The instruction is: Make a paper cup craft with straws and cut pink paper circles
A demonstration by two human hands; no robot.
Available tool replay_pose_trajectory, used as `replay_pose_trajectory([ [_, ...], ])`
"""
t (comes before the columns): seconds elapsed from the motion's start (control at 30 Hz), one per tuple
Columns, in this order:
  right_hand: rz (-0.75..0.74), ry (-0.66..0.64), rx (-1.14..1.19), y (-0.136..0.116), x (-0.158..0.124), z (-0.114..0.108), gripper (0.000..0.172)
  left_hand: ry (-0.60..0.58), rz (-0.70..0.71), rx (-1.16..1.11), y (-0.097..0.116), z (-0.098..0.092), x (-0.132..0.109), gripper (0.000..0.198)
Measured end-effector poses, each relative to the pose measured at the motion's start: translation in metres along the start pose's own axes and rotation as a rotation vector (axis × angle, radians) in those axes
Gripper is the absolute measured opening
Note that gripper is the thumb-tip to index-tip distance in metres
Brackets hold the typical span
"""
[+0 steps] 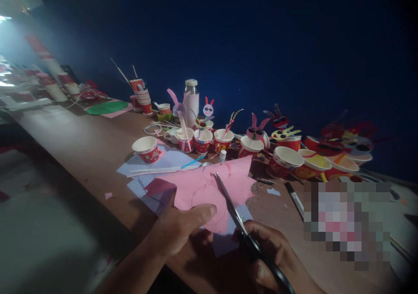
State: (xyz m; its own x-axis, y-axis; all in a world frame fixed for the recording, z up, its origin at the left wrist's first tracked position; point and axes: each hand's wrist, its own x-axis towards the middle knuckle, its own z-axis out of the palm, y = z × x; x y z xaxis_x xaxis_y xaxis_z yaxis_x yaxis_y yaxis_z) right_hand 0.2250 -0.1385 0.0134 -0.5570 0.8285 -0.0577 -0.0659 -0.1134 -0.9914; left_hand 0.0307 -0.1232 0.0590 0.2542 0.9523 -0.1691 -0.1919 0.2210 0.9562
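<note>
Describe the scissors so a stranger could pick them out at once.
On the long wooden table, look for the large sheet of pink paper with a circle drawn on it. The black-handled scissors lie across it, gripped in the right hand, their long steel blades pointing away from the person, unlike the paper cups beyond.

The left hand (pixel 178 228) reaches in from the lower left, palm turned down, thumb stretched forward on top and the other fingers tucked beneath, out of sight. The bare left forearm (pixel 130 272) slopes up to it from the bottom edge. The right hand (pixel 264 252) sits lower right, fingers curled in a tight grip, its wrist running off the frame.
</note>
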Motion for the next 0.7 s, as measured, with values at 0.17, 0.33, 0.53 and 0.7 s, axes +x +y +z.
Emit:
replay_pose_trajectory([
  [0.17, -0.047, -0.055, -0.025, 0.0, 0.0, -0.002, 0.042, -0.024, -0.016, 0.031, 0.0, -0.003, -0.001, 0.022],
  [0.33, -0.05, -0.066, -0.028, -0.002, 0.0, -0.002, 0.044, -0.04, -0.056, 0.07, 0.001, -0.005, -0.002, 0.028],
  [0.53, -0.054, -0.065, -0.031, -0.002, 0.001, -0.002, 0.041, -0.074, -0.05, 0.032, 0.009, -0.005, -0.003, 0.024],
  [0.7, -0.045, -0.087, 0.063, 0.001, -0.001, 0.0, 0.038, -0.107, -0.077, 0.08, 0.016, -0.006, -0.002, 0.022],
])
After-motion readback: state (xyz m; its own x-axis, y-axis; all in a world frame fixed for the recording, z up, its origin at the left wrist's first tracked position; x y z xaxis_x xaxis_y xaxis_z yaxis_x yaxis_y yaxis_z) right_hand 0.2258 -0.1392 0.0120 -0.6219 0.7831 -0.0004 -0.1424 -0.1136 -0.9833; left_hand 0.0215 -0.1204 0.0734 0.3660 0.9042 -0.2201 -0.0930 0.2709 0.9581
